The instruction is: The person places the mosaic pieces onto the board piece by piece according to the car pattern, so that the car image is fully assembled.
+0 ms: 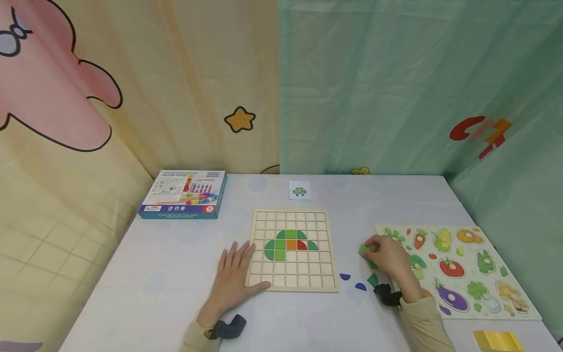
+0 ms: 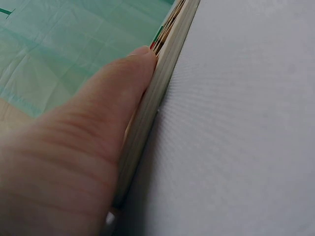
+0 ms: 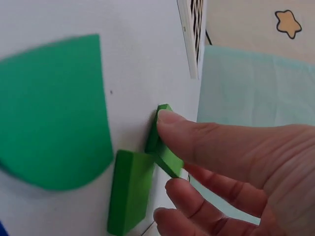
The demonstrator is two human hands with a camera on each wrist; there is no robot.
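Your right hand (image 1: 393, 256) pinches a green square block (image 1: 364, 249), right of the wooden grid board (image 1: 303, 281).
The board holds green, orange and red pieces (image 1: 291, 244); your left hand (image 1: 234, 276) lies spread at its lower left. White surface (image 1: 154, 254) below, curtains (image 1: 360, 88) behind. The right-wrist view alone shows another green block's (image 3: 130, 191) thickness.

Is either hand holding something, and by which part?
Yes: the right hand pinches a green block by the side nearest its palm; the grip's far side is hidden. The left hand only touches the board.
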